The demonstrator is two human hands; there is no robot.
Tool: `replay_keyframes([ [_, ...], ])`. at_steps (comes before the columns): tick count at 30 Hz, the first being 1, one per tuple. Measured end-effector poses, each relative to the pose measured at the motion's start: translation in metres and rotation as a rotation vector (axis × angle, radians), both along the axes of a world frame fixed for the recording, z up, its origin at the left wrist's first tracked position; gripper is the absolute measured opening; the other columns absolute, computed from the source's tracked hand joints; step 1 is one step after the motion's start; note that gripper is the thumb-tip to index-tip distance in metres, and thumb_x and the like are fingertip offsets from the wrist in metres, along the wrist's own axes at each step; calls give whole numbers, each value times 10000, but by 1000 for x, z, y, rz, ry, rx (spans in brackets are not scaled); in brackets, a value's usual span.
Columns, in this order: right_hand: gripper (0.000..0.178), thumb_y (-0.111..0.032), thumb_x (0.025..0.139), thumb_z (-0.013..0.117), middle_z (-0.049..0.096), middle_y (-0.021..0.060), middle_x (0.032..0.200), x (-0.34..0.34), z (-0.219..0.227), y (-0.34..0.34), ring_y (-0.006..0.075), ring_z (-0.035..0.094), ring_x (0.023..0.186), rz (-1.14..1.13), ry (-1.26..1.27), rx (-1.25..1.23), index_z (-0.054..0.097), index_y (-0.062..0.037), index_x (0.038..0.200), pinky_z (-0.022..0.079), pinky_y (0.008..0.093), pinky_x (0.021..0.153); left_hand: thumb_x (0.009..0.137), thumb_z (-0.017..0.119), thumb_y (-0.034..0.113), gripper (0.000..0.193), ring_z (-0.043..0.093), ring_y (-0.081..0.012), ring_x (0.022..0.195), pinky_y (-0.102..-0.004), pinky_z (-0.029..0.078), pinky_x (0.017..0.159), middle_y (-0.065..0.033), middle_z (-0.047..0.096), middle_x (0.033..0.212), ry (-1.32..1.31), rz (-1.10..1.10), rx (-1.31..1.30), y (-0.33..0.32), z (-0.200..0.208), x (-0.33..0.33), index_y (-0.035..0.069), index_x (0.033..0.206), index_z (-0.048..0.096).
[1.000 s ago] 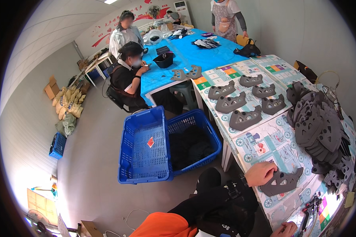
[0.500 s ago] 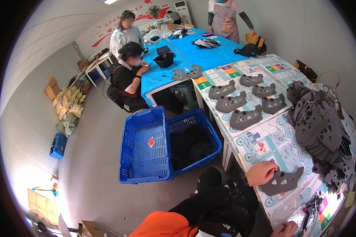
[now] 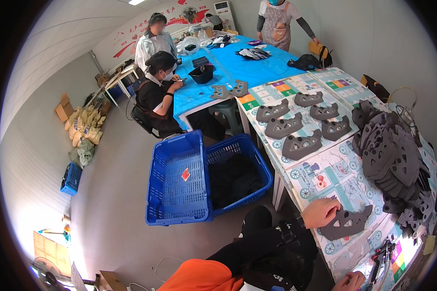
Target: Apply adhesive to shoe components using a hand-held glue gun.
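Note:
A dark grey foam pad (image 3: 345, 224) with cut-out holes lies flat near the front edge of the patterned table (image 3: 308, 174). My left hand (image 3: 321, 212) is closed at its upper left corner, fingers curled and pinching or pressing there. At the bottom edge of the picture my right hand (image 3: 349, 281) shows only in part. Its fingers are curled, and what they hold, if anything, is hidden. Just right of it lies a black and red hand tool (image 3: 382, 259) with a hose or cord. Its exact kind is unclear.
Several similar pads (image 3: 302, 145) lie spread farther along the table. A tall pile of them (image 3: 392, 153) stands on the right. Two blue crates (image 3: 177, 179) sit on the floor to the left. Co-workers (image 3: 158, 92) are around a blue-covered table (image 3: 228, 63) beyond.
At the far table, the person in the apron has shifted slightly, and the yellow item by that person's hand has moved a little. My hands and the pad look unmoved.

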State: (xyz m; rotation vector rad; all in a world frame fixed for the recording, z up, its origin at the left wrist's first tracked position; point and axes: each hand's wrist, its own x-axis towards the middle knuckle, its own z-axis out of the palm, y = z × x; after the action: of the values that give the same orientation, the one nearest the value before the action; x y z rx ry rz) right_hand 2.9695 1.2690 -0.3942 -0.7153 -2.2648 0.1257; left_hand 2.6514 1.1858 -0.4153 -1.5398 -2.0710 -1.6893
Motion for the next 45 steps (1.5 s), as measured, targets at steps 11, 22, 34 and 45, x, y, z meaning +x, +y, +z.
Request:
replay_keyframes([
  [11, 117, -1, 917, 591, 613, 165, 893, 1, -1, 1, 383, 581, 880, -6, 1, -17, 687, -25, 855, 469, 499, 834, 900, 628, 67, 113, 629, -343, 741, -436, 493, 665, -135, 618, 799, 10, -3, 12, 0, 1, -1, 63, 1013, 627],
  [22, 102, -7, 920, 607, 613, 167, 893, 1, -1, 1, 386, 581, 879, 7, 16, -2, 693, -25, 867, 467, 497, 832, 898, 631, 63, 109, 624, -344, 732, -434, 490, 658, -135, 617, 803, 6, -7, 1, 1, 0, 0, 56, 1006, 619],
  [34, 94, -17, 922, 621, 613, 166, 891, -2, 2, -1, 387, 582, 878, -1, 14, -6, 690, -27, 858, 467, 500, 825, 900, 632, 74, 115, 629, -346, 748, -436, 493, 671, -138, 624, 812, 1, 2, 0, 0, -1, -1, 58, 1013, 623],
  [45, 93, -49, 926, 644, 614, 155, 892, 3, -5, 2, 385, 588, 880, -9, 40, 10, 689, -46, 845, 472, 497, 826, 907, 627, 87, 117, 631, -348, 755, -439, 490, 672, -136, 627, 814, -9, 2, -9, 0, -1, 1, 61, 1021, 626],
])
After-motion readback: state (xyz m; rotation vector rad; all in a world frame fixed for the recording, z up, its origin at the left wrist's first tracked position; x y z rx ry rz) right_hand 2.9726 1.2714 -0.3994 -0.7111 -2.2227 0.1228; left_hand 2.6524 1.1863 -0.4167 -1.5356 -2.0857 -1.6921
